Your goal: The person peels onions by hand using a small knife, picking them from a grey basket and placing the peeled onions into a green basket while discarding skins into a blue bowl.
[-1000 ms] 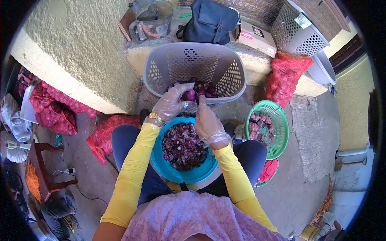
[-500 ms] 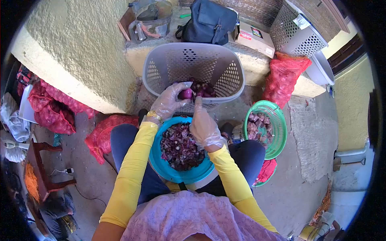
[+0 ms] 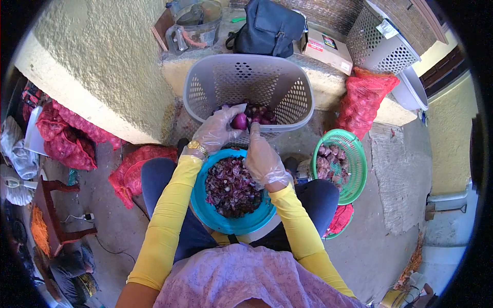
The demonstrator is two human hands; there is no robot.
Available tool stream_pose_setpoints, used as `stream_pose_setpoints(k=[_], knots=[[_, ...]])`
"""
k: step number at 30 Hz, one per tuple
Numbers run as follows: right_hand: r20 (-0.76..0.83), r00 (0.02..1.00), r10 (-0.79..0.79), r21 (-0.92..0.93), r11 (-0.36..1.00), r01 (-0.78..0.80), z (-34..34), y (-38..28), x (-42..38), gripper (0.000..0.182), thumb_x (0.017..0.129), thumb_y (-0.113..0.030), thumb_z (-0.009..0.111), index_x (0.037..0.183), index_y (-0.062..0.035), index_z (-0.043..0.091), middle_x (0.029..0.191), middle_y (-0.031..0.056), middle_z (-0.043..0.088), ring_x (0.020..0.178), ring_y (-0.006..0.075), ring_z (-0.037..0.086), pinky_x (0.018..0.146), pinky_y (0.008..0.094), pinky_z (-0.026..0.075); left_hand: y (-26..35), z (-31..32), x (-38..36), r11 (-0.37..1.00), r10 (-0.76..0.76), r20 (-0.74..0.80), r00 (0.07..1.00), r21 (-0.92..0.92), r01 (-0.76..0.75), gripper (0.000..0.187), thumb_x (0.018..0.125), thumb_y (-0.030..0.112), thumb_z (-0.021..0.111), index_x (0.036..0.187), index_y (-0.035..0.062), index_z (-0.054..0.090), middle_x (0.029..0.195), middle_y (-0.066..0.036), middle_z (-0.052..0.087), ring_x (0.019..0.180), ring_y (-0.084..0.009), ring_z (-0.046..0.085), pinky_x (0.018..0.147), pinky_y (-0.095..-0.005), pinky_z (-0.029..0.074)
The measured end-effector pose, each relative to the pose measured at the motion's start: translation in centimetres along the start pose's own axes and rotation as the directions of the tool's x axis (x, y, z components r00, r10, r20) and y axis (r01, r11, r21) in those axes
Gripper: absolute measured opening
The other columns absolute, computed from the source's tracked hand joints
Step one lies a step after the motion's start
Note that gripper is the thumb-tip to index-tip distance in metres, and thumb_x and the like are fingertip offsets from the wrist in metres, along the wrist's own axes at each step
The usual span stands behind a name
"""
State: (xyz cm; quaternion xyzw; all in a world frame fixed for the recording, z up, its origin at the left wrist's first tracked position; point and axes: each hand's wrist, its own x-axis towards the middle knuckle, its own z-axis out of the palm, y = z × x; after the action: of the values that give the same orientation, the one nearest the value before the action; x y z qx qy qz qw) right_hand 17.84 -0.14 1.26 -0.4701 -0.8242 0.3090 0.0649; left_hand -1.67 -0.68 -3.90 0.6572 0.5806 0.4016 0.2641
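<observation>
A peeled red onion [image 3: 239, 121] is held in the fingers of my left hand [image 3: 216, 128], which wears a clear plastic glove. Beside it, my gloved right hand [image 3: 263, 158] is closed with its index finger stretched forward; a thin dark edge by the onion looks like a small knife [image 3: 249, 123], mostly hidden by the hand. Both hands are at the near rim of a grey perforated basket [image 3: 195, 97] with more red onions [image 3: 263, 114] in it. Below them, between my knees, a blue basin [image 3: 231, 226] holds onion skins and trimmings [image 3: 232, 187].
A green basket [image 3: 357, 174] with onions stands right of my knee, near a full red mesh sack [image 3: 362, 102]. More red sacks [image 3: 141, 169] lie left. A black backpack [image 3: 269, 28], a cardboard box [image 3: 326, 50] and a clear bucket [image 3: 199, 25] stand on the ledge ahead.
The onion is turned slightly in my left hand and shows more of its purple side. My hands stay close together at the basket rim, with only a small shift.
</observation>
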Motion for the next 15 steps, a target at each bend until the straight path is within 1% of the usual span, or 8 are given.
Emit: stream_pose_setpoints(k=[4,6,7,9,12,13,14,15], knots=[[-0.039,0.997,-0.061,-0.014,0.998,0.061,1.6,1.2,-0.3,0.084,0.089,0.003,0.056,0.162,0.0085,0.015,0.107,0.0376,0.065,0.096,0.0538,0.068,0.081,0.0584,0.054,-0.8,-0.1,0.2,0.999,0.033,0.002,0.999,0.015,-0.033,0.071,0.081,0.007,0.085,0.146,0.0046,0.057,0.144,-0.019,0.062,0.137,-0.0345,0.055,0.117,-0.0410,0.043],[-0.120,0.991,-0.067,-0.004,0.998,0.067,2.7,1.5,-0.6,0.091,0.087,0.005,0.059,0.165,0.0025,0.012,0.120,0.0388,0.062,0.096,0.0534,0.068,0.079,0.0564,0.056,-0.8,-0.2,0.3,0.987,-0.014,-0.001,1.000,-0.158,0.014,0.069,0.080,0.008,0.086,0.143,0.0024,0.058,0.144,-0.019,0.062,0.135,-0.0320,0.057,0.115,-0.0396,0.044],[-0.122,0.990,-0.066,-0.006,0.998,0.066,3.8,2.5,-0.6,0.091,0.087,0.005,0.059,0.165,0.0025,0.012,0.120,0.0388,0.062,0.096,0.0534,0.068,0.079,0.0564,0.056,-0.2,-0.5,0.5,0.987,-0.011,-0.001,1.000,-0.160,0.011,0.069,0.080,0.008,0.086,0.143,0.0024,0.058,0.144,-0.019,0.062,0.135,-0.0320,0.057,0.115,-0.0396,0.044],[-0.287,0.928,-0.237,-0.041,0.971,0.235,5.5,4.0,-0.9,0.099,0.085,0.008,0.063,0.167,-0.0047,0.009,0.135,0.0386,0.055,0.095,0.0524,0.069,0.078,0.0545,0.057,0.7,-1.0,0.6,0.998,-0.052,0.048,0.997,-0.043,0.054,0.067,0.079,0.010,0.087,0.139,0.0001,0.060,0.143,-0.018,0.063,0.134,-0.0303,0.059,0.115,-0.0384,0.044],[-0.209,0.969,-0.135,0.006,0.990,0.139,6.2,4.2,-1.1,0.100,0.085,0.009,0.063,0.168,-0.0077,0.009,0.144,0.0369,0.050,0.101,0.0523,0.067,0.082,0.0539,0.057,1.1,-1.2,0.5,0.998,-0.041,0.030,0.999,-0.040,0.042,0.065,0.078,0.010,0.088,0.137,-0.0009,0.062,0.143,-0.019,0.063,0.132,-0.0314,0.061,0.114,-0.0383,0.045],[-0.210,0.968,-0.135,0.005,0.990,0.139,7.6,5.5,-0.7,0.100,0.085,0.009,0.063,0.168,-0.0077,0.009,0.144,0.0369,0.050,0.101,0.0523,0.067,0.082,0.0539,0.057,0.7,-1.1,0.6,0.998,-0.040,0.030,0.999,-0.040,0.041,0.065,0.078,0.010,0.088,0.137,-0.0009,0.062,0.143,-0.019,0.063,0.132,-0.0314,0.061,0.114,-0.0383,0.045],[-0.282,0.929,-0.240,-0.023,0.970,0.244,10.2,7.8,0.3,0.100,0.085,0.010,0.062,0.168,-0.0075,0.010,0.144,0.0369,0.051,0.105,0.0527,0.066,0.085,0.0534,0.056,-0.1,-0.7,0.7,1.000,-0.008,0.016,1.000,0.005,0.008,0.064,0.078,0.010,0.087,0.136,-0.0011,0.062,0.143,-0.020,0.063,0.131,-0.0318,0.061,0.113,-0.0383,0.045],[-0.318,0.902,-0.291,-0.040,0.955,0.294,10.6,8.1,0.6,0.099,0.085,0.011,0.062,0.168,-0.0074,0.010,0.144,0.0369,0.051,0.107,0.0529,0.066,0.086,0.0532,0.056,0.0,-0.7,0.8,0.998,0.025,0.003,1.000,0.051,-0.025,0.064,0.078,0.010,0.087,0.136,-0.0013,0.062,0.143,-0.020,0.064,0.131,-0.0323,0.061,0.113,-0.0383,0.046]])
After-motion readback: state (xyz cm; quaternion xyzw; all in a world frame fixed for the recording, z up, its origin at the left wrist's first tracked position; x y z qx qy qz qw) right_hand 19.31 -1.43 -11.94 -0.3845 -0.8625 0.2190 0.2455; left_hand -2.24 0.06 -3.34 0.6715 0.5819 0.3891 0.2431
